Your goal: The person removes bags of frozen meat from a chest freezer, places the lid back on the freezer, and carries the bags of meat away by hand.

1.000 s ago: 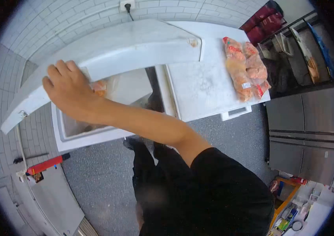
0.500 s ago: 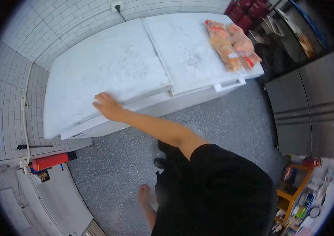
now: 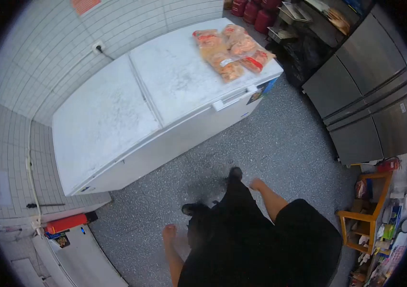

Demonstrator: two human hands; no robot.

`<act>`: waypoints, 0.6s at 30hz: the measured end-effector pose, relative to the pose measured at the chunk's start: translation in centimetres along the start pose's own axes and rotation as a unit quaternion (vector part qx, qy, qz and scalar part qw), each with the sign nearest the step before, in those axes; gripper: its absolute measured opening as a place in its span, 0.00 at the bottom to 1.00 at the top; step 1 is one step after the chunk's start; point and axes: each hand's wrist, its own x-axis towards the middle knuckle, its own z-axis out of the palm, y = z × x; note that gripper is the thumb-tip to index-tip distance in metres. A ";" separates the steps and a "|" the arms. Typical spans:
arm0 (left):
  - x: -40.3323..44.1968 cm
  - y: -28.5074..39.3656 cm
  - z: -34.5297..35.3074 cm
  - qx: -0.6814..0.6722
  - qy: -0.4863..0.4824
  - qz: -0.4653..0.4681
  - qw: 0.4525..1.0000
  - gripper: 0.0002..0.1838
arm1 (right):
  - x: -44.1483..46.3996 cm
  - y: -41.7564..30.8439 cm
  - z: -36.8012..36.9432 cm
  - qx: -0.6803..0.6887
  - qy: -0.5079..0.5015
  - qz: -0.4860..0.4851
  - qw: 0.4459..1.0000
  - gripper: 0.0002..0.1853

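Beside my body on the left hangs my left hand (image 3: 169, 232), over the floor and touching nothing. My right hand (image 3: 257, 184) is low in front of my right side, apart from the freezer. Both hands are small and blurred, so their fingers cannot be made out, and no object shows in either. The long white chest freezer (image 3: 103, 119) stands against the tiled wall with both lids down. Several clear bags of orange-pink frozen food (image 3: 225, 60) lie on its right lid, above the white handle (image 3: 234, 98).
Grey steel cabinets (image 3: 356, 91) stand at the right. Below them is an orange-framed shelf (image 3: 359, 216) near cluttered goods. A red extinguisher (image 3: 67, 223) lies by a white unit (image 3: 86, 258) at lower left. Dark red cylinders (image 3: 264, 20) stand behind the freezer's right end.
The raised left lid has come down and closed. My right hand has let go of it and drawn back to my right side. The view has turned, and the freezer sits further off.
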 end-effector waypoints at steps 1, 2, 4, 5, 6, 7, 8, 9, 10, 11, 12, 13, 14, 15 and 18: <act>1.2 4.1 1.8 -0.024 0.022 -0.019 0.999 0.12 | -2.6 6.3 1.0 0.038 -0.001 0.049 0.998 0.20; 3.0 8.0 3.9 0.029 0.025 0.033 0.999 0.14 | -5.0 11.7 1.3 0.087 0.009 0.089 0.992 0.19; 6.9 15.1 7.5 0.101 0.002 0.116 0.988 0.16 | -8.5 20.3 1.7 0.206 0.063 0.133 0.967 0.18; 8.1 20.6 11.2 0.112 -0.021 0.150 0.982 0.16 | -9.1 23.8 1.5 0.266 0.095 0.138 0.949 0.17; 8.5 25.3 14.0 0.146 -0.028 0.106 0.983 0.16 | -9.3 27.1 1.7 0.320 0.122 0.131 0.930 0.16; 10.2 28.1 17.0 0.107 -0.040 0.217 0.970 0.16 | -9.0 30.2 2.3 0.374 0.136 0.113 0.911 0.16; 11.8 31.5 20.0 0.174 -0.002 0.229 0.958 0.17 | -8.1 33.1 3.6 0.422 0.148 0.085 0.890 0.15; 12.3 36.6 22.7 0.181 -0.029 0.263 0.947 0.18 | -10.0 30.8 -1.4 0.449 0.148 0.174 0.864 0.13; 11.7 42.0 24.6 0.221 -0.066 0.258 0.938 0.19 | -9.9 29.8 -2.6 0.488 0.165 0.175 0.839 0.13; 14.5 42.5 27.0 0.217 -0.047 0.321 0.921 0.18 | -10.8 30.3 -3.7 0.520 0.180 0.181 0.815 0.13; 12.6 48.6 28.7 0.195 -0.075 0.286 0.935 0.17 | -10.6 30.9 -5.1 0.553 0.204 0.179 0.788 0.13; 13.5 51.2 30.0 0.205 -0.062 0.334 0.918 0.16 | -10.0 31.0 -6.3 0.552 0.177 0.190 0.792 0.13; 14.7 53.3 31.1 0.216 -0.047 0.381 0.898 0.15 | -9.1 31.0 -7.4 0.551 0.149 0.201 0.796 0.13; 15.4 55.7 31.8 0.221 -0.024 0.409 0.885 0.14 | -8.1 30.7 -8.5 0.548 0.130 0.201 0.802 0.13; 17.4 62.5 32.4 0.203 0.009 0.467 0.861 0.12 | -5.6 30.1 -10.8 0.532 0.090 0.177 0.823 0.13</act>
